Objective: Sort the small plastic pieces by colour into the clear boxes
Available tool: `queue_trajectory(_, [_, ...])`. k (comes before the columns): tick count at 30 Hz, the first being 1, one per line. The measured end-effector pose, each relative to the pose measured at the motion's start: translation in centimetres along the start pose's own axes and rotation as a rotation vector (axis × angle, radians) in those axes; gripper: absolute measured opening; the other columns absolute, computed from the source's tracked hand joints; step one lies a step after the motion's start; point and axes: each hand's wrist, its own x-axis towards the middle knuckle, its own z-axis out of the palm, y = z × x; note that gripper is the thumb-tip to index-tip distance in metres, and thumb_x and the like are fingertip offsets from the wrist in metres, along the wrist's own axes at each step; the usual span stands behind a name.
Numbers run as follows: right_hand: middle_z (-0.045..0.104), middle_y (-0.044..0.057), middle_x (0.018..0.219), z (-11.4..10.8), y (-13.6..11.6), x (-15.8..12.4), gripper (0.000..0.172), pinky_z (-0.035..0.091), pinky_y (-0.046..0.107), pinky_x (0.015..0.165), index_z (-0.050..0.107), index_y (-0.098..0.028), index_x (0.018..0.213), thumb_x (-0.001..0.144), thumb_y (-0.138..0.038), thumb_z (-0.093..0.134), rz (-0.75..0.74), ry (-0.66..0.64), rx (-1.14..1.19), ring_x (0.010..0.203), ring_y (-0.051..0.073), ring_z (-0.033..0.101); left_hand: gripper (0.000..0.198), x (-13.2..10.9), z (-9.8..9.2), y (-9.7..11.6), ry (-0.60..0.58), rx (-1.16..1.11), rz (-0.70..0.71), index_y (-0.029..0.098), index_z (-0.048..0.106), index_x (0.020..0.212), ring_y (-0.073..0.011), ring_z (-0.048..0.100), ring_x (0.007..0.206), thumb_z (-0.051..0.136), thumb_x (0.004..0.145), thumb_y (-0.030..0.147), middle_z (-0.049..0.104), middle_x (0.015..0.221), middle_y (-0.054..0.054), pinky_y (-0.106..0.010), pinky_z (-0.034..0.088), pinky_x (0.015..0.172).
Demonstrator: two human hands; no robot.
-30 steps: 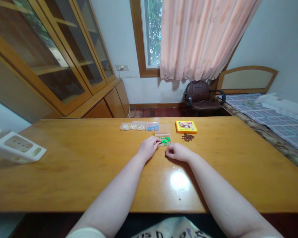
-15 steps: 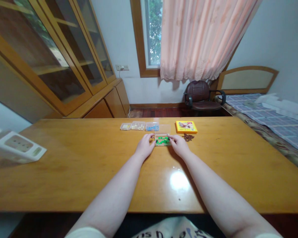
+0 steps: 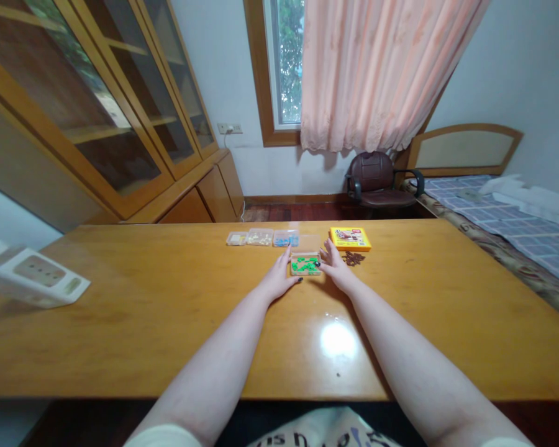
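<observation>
A small clear plastic box (image 3: 306, 253) stands on the table with its lid (image 3: 307, 241) folded back. Small green pieces (image 3: 304, 266) lie scattered inside it. At the box's left side is my left hand (image 3: 278, 276), fingers stretched out and thumb near the front corner. On the other side my right hand (image 3: 336, 269) has its fingers spread, the thumb at the box's right edge. Whether the fingertips touch the box is too small to tell. Just right of my right hand is a loose pile of brown pieces (image 3: 353, 259).
Behind the box, to the left, a row of clear boxes holds blue pieces (image 3: 286, 239), cream pieces (image 3: 259, 237) and pale pieces (image 3: 236, 238). A yellow box (image 3: 349, 238) lies behind the brown pile. A white container (image 3: 41, 276) stands at the table's left end.
Both hands have loosened from the box's edges, and their fingers have spread apart. The box stays in nearly the same place.
</observation>
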Motion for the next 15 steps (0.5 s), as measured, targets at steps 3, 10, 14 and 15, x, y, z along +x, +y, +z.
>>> queue_trajectory(3, [0.015,0.013,0.153,-0.3,0.0,0.1,0.094,0.032,0.047,0.105,0.007,-0.028,0.147,0.074,-0.052,0.061,0.020,-0.002,0.039,0.134,0.026,0.031,0.100,0.0,0.1,-0.1,0.007,-0.016,0.017,0.025,0.004,0.146,-0.0239,0.040,0.129,0.068,0.069,0.015,0.037,0.142,-0.014,-0.042,0.032,0.108])
queue_trajectory(10, [0.054,0.013,0.127,-0.4,-1.1,-0.7,0.058,0.039,0.042,0.100,0.038,-0.020,0.137,0.084,-0.040,0.050,-0.096,0.109,-0.161,0.116,0.023,0.051,0.116,0.0,0.3,-0.5,0.076,-0.034,-0.006,0.027,-0.009,0.145,-0.0208,0.054,0.110,0.073,0.064,0.019,0.032,0.142,-0.016,-0.042,0.041,0.100])
queue_trajectory(14, [0.064,0.010,0.110,-0.4,-2.3,-1.3,0.035,0.044,0.041,0.094,0.061,-0.019,0.113,0.088,-0.037,0.045,-0.318,0.127,-0.402,0.104,0.022,0.057,0.117,-0.1,0.5,-0.4,0.048,0.003,0.030,0.026,-0.007,0.146,-0.0230,0.054,0.109,0.075,0.063,0.022,0.043,0.134,-0.014,-0.044,0.040,0.099])
queue_trajectory(15, [0.065,0.010,0.108,-0.4,-2.6,-1.4,0.032,0.044,0.040,0.093,0.064,-0.019,0.107,0.089,-0.037,0.044,-0.367,0.094,-0.463,0.102,0.022,0.058,0.116,-0.2,0.5,-0.3,0.054,0.029,0.034,0.026,-0.006,0.146,-0.0242,0.053,0.111,0.075,0.063,0.023,0.044,0.133,-0.013,-0.045,0.039,0.100])
